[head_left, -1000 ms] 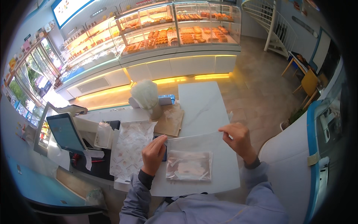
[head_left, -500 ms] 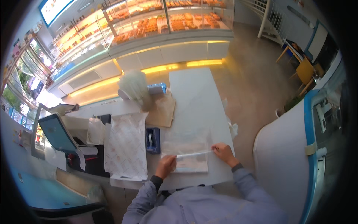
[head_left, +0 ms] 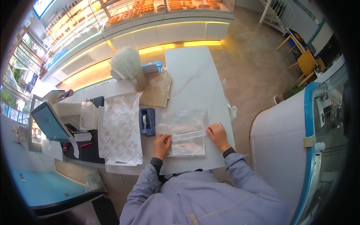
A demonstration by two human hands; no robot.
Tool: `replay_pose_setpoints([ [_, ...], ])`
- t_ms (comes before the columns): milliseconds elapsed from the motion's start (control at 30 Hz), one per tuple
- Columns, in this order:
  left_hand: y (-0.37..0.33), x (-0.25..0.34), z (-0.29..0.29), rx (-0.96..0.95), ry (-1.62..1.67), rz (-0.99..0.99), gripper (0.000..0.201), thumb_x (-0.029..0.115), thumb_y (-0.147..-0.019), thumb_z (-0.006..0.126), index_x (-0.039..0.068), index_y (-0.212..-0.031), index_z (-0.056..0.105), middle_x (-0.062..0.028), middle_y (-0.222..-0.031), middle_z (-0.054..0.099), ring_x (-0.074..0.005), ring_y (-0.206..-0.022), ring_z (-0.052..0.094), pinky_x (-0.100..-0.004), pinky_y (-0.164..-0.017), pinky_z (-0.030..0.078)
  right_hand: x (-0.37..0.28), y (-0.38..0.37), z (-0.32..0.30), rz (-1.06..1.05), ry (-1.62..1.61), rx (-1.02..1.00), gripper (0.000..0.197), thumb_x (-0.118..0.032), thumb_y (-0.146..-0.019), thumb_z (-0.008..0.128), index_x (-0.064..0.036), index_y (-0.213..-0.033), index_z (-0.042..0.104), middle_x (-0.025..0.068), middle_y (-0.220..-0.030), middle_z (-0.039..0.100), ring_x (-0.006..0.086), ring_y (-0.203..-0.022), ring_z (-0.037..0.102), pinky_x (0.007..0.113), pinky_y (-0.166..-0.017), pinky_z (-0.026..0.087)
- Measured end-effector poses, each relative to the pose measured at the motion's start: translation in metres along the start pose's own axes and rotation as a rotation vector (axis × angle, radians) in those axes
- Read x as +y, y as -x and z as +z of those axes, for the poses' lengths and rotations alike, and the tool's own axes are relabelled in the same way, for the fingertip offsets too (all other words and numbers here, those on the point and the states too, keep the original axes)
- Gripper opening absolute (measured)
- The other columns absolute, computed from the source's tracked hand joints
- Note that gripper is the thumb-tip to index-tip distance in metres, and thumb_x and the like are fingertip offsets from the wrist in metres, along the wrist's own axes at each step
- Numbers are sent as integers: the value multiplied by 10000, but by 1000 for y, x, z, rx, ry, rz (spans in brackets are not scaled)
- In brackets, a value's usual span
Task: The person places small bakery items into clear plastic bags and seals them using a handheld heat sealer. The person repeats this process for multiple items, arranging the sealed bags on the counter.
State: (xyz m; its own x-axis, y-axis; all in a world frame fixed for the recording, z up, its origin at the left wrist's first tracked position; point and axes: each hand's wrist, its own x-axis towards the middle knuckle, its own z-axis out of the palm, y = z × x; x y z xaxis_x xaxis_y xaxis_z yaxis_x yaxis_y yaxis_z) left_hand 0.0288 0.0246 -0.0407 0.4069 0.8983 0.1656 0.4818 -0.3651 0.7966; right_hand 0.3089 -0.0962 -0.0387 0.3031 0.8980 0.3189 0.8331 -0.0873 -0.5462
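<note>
A clear plastic bag (head_left: 183,120) lies flat on the white marbled table in front of me, on what looks like a stack of similar bags (head_left: 187,150). A pale folded strip runs across it between my hands. My left hand (head_left: 162,145) pinches the strip's left end, thumb and fingers together. At its other end, my right hand (head_left: 218,135) has its fingertips closed on the strip. A dark blue tape dispenser (head_left: 150,123) stands just beyond my left hand. Printed greaseproof paper (head_left: 120,127) lies farther left.
Brown paper bags (head_left: 159,92) lie beyond the dispenser, beside a holder of pale wrapped items (head_left: 126,63). A screen (head_left: 50,120) stands at the left. The marbled table (head_left: 191,71) reaches toward a lit bakery display case (head_left: 157,37). A white rounded counter (head_left: 281,127) is at the right.
The view has tipped downward, so the table and my hands appear higher in the picture. Both hands keep hold of the strip's ends, with little change in their position over the table.
</note>
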Motion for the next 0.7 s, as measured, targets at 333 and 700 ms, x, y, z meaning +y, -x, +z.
replay_pose_setpoints([
  [333, 5, 1, 11, 33, -159, 68, 178, 68, -814, 720, 73, -991, 717, -117, -969, 629, -301, -909, 625, -411, -773, 507, -8, 2, 12, -79, 201, 142, 113, -127, -785, 712, -116, -834, 611, 47, -866, 567, 272, -895, 548, 407, -765, 449],
  [700, 6, 11, 38, -184, -409, 676, 372, 59, -820, 590, -42, -1174, 643, -181, -1222, 623, -347, -1186, 567, -440, -1026, 453, -14, 2, 17, -115, 260, 155, 114, -116, -781, 699, -91, -825, 596, 69, -914, 580, 277, -923, 558, 434, -778, 432],
])
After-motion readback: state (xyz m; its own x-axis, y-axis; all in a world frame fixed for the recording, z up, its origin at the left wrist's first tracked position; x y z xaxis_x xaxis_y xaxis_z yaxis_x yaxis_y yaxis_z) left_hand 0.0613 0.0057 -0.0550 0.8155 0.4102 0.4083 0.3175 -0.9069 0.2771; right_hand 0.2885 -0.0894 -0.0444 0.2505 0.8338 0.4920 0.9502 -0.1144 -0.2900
